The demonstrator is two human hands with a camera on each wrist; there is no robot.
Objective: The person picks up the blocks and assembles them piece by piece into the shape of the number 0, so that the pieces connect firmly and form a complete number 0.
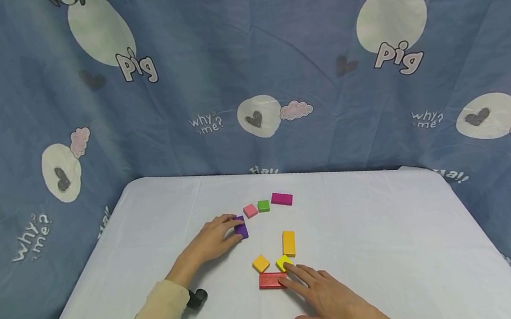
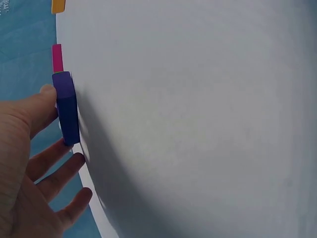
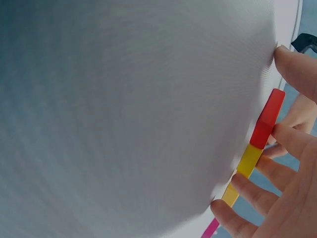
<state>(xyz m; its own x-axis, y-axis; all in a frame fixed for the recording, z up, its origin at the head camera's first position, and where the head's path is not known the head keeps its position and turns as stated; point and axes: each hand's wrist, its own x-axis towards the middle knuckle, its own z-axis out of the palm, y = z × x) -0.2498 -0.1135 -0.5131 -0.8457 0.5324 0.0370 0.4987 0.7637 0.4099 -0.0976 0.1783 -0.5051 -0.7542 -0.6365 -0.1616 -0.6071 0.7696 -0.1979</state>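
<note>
while the left hand pinches a dark purple rectangular block near a small pink square block on the white cloth-covered table, right hand spread out, fingertips at a glossy red rectangular block and a small bright yellow square block

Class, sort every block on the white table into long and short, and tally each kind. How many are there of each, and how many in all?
Long: 4 (purple block, magenta block, long orange block, red block)
Short: 4 (pink block, green block, short orange block, yellow block)
Total: 8
</note>
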